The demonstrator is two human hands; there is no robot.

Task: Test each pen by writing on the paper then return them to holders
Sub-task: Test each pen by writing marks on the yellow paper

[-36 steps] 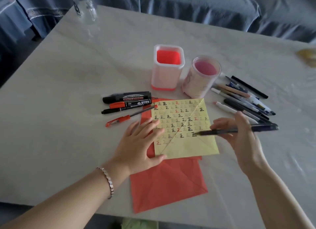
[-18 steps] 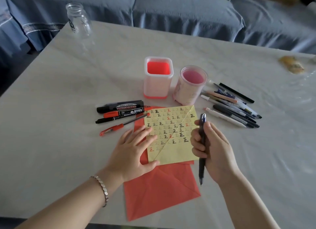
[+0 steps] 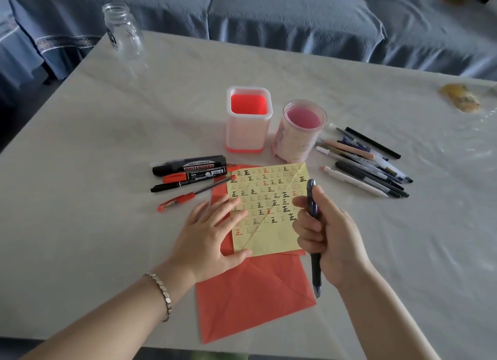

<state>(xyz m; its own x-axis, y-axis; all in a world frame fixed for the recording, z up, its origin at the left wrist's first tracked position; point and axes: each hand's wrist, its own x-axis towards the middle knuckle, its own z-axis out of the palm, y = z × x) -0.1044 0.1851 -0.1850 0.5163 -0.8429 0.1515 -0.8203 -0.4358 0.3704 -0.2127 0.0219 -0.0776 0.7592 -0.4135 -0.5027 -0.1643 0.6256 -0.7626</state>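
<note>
Two hands are at work over the pale table [image 3: 107, 171]. The left hand [image 3: 212, 241] lies flat with straight, spread fingers, pressing down the left edge of the yellow paper [image 3: 271, 198], which is covered in rows of small black and red marks. That sheet sits on top of a red paper [image 3: 255, 298]. The right hand [image 3: 333, 241] has its fingers curled tight around a dark blue pen [image 3: 316, 271], held off the sheet just beside the paper's right edge, tip pointing back toward the person. Beyond the paper stand the square holder [image 3: 248, 123] and the round holder [image 3: 298, 133], side by side. Left of them lie the markers [image 3: 188, 171] and a red pen [image 3: 177, 202]; to the right, a loose pile of pens [image 3: 368, 166]. A glass jar [image 3: 123, 31] stands at the far left corner, near the blue sofa [image 3: 295, 15].
</note>
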